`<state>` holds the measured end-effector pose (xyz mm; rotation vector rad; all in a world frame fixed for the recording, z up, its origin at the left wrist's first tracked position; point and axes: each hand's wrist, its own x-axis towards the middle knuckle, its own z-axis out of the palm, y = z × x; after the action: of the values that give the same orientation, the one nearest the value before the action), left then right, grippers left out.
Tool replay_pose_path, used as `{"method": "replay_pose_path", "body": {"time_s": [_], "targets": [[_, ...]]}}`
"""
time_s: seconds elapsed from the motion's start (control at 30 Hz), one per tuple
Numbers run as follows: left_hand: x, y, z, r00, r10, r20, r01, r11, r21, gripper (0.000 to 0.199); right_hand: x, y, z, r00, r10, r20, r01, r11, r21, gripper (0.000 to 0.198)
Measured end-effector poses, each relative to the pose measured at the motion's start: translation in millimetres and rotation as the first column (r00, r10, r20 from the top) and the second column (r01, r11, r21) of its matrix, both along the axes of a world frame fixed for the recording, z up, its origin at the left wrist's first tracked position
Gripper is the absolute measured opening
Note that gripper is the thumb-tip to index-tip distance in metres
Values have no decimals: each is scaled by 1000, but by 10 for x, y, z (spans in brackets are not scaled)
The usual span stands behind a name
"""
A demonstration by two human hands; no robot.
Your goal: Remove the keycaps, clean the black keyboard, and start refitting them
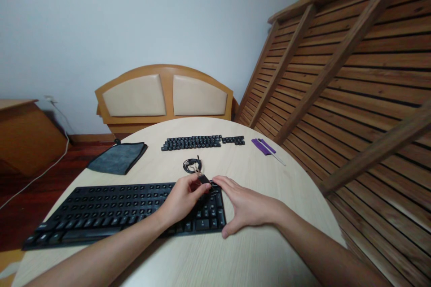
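A black keyboard (111,204) lies along the near side of the table, most of its keycaps off on the left and centre, with caps still on the number pad at the right. My left hand (183,197) pinches a keycap puller (204,180) with a black body and thin wire ends over the number pad's upper part. Whether the wires grip a cap is too small to tell. My right hand (247,204) spans the keyboard's right end, fingertips at its back corner and thumb at the front corner. A coiled black cable (191,164) lies just behind the puller.
Rows of loose black keycaps (191,142) are laid out behind the keyboard. A grey cloth (117,158) lies at the left. On the right, a thin light stick or brush (274,155) rests on a purple cloth (261,146). Wooden slats (336,89) lean beside the round table (269,251).
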<state>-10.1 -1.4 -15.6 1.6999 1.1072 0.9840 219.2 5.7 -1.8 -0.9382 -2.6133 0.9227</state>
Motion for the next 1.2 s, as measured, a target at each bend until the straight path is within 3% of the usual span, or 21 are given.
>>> {"method": "replay_pose_path", "body": {"time_s": [0.13, 0.3, 0.43, 0.7, 1.0, 1.1, 1.2], "targets": [[-12, -55, 46, 997, 12, -73, -10, 1000, 18, 26, -38, 30, -37, 999, 26, -33, -26, 1000, 12, 120], [-27, -134, 100, 968, 43, -247, 7, 980, 200, 22, -60, -13, -53, 998, 45, -47, -44, 999, 19, 119], [-8, -139, 109, 961, -6, -277, 78, 966, 248, 17, -54, -18, -15, 997, 43, -59, -42, 999, 18, 112], [0, -105, 80, 977, -29, -210, 72, 977, 201, 17, -53, -17, 113, 994, -26, -103, 33, 997, 64, 63], [9, -42, 29, 984, -90, -155, 100, 993, 56, 27, -86, -38, 127, 994, -26, -107, 33, 997, 69, 58], [16, -50, 40, 979, -169, -115, 179, 981, 78, 21, -97, -47, 121, 995, -36, -95, 42, 997, 60, 48], [18, -69, 60, 967, -219, -132, 235, 963, 129, 19, -98, -59, 106, 997, -39, -68, 42, 998, 44, 50]]}}
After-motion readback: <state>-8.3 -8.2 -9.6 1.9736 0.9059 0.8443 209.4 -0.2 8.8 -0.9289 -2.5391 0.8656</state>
